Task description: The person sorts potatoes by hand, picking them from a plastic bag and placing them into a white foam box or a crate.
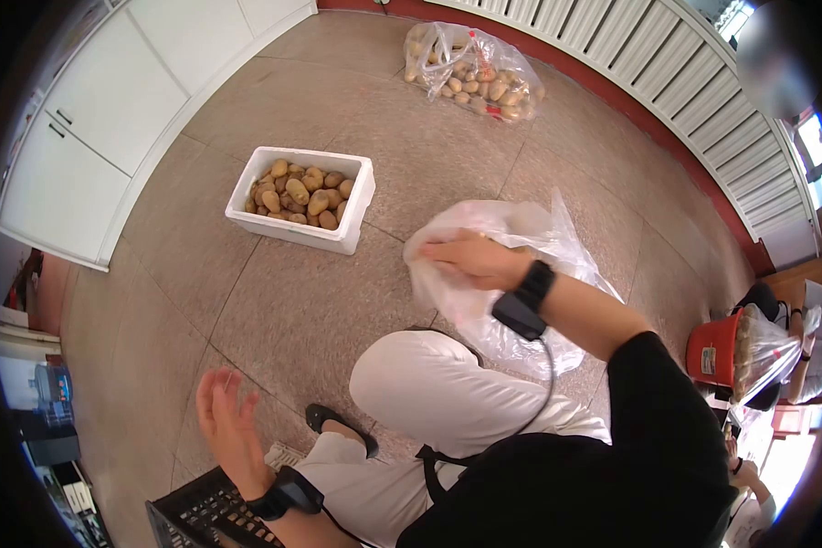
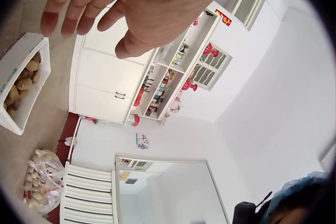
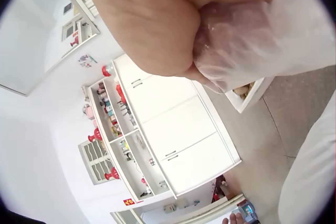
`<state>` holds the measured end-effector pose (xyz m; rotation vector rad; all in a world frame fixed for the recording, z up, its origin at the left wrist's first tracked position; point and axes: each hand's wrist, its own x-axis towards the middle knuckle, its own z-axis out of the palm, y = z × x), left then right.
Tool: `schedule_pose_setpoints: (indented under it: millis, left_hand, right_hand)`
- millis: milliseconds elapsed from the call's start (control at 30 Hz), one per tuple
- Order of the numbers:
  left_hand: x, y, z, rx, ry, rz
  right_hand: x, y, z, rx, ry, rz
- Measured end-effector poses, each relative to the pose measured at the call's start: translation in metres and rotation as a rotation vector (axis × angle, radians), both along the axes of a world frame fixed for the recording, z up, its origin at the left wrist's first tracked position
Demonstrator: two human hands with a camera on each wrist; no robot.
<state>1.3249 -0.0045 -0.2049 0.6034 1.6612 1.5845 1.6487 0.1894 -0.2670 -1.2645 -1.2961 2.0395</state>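
My right hand (image 1: 475,258) grips a clear plastic bag (image 1: 521,329) lying crumpled on the floor in front of my knee. In the right wrist view, the thin plastic (image 3: 304,35) wraps around the curled fingers, which are partly hidden. My left hand (image 1: 233,429) is raised at the lower left with its fingers apart. Nothing is in it, as the left wrist view also shows of the left hand (image 2: 142,3). Ahead, a white foam box (image 1: 338,239) stands on the floor with potatoes (image 1: 299,192) heaped inside.
Near the radiator (image 1: 694,55) lies a clear bag of potatoes (image 1: 479,82). White cabinets (image 1: 110,82) line the left side. A black crate (image 1: 201,511) is beside my left wrist. At right, another person's arm is by a red bucket (image 1: 712,352).
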Motion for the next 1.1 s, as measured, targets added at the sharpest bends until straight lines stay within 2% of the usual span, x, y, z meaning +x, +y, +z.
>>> schedule_pose_setpoints:
  millis: [67,133,233,300,333,400,433,500,600,633,733,767,800,867,933,967,1000,1033,1100]
  left_hand:
    - [-0.002,-0.001,0.0,-0.012,-0.001,0.002]
    - [-0.002,0.0,-0.001,0.01,-0.002,0.04]
    - [-0.005,0.002,-0.004,-0.021,0.033,0.027]
    - [-0.006,0.006,-0.007,-0.045,0.045,0.017]
    - [-0.006,0.007,-0.008,-0.06,0.055,0.008]
    - [-0.006,0.01,-0.01,-0.072,0.049,0.011]
    - [-0.006,0.011,-0.011,-0.075,0.043,0.018]
    - [-0.006,0.012,-0.011,-0.084,0.051,0.014]
    - [-0.005,0.011,-0.012,-0.085,0.043,-0.012]
    - [-0.004,0.012,-0.012,-0.071,0.028,-0.037]
    - [0.002,0.013,-0.006,-0.074,0.016,-0.042]
    - [0.003,0.013,-0.007,-0.081,0.012,-0.051]
    - [0.004,0.013,-0.007,-0.08,0.025,-0.041]
    - [0.006,0.013,-0.008,-0.088,0.039,-0.037]
    - [0.009,0.014,-0.009,-0.105,0.052,-0.044]
    - [0.009,0.014,-0.011,-0.112,0.052,-0.048]
    - [0.009,0.015,-0.012,-0.119,0.053,-0.056]
    - [0.011,0.017,-0.013,-0.126,0.054,-0.064]
    - [0.018,0.024,-0.013,-0.151,0.071,-0.054]
  right_hand:
    - [-0.034,0.01,-0.023,-0.132,0.21,-0.008]
    - [-0.073,0.017,-0.048,-0.169,0.289,-0.071]
    - [-0.117,0.029,-0.083,-0.182,0.383,-0.056]
    - [-0.142,0.032,-0.099,-0.204,0.434,-0.202]
    - [-0.15,0.034,-0.109,-0.212,0.433,-0.208]
    - [-0.157,0.037,-0.132,0.038,0.241,-0.124]
    - [-0.156,0.035,-0.143,0.033,0.242,-0.127]
    - [-0.151,0.028,-0.159,0.328,-0.159,-0.154]
    - [-0.102,0.024,-0.177,0.383,-0.151,-0.13]
    - [-0.074,0.019,-0.161,0.334,-0.139,-0.085]
    - [0.014,-0.006,-0.209,0.386,-0.334,-0.135]
    - [0.047,-0.021,-0.202,0.209,-0.472,-0.105]
    - [0.085,-0.036,-0.233,0.51,-0.689,-0.105]
    - [0.144,-0.073,-0.253,0.456,-0.973,-0.119]
    - [0.204,-0.109,-0.298,0.296,-1.208,-0.167]
    - [0.217,-0.128,-0.287,0.157,-1.217,-0.273]
    - [0.227,-0.139,-0.276,0.072,-1.296,-0.207]
    - [0.231,-0.146,-0.267,-0.035,-1.299,-0.279]
    - [0.23,-0.156,-0.262,0.01,-1.379,-0.32]
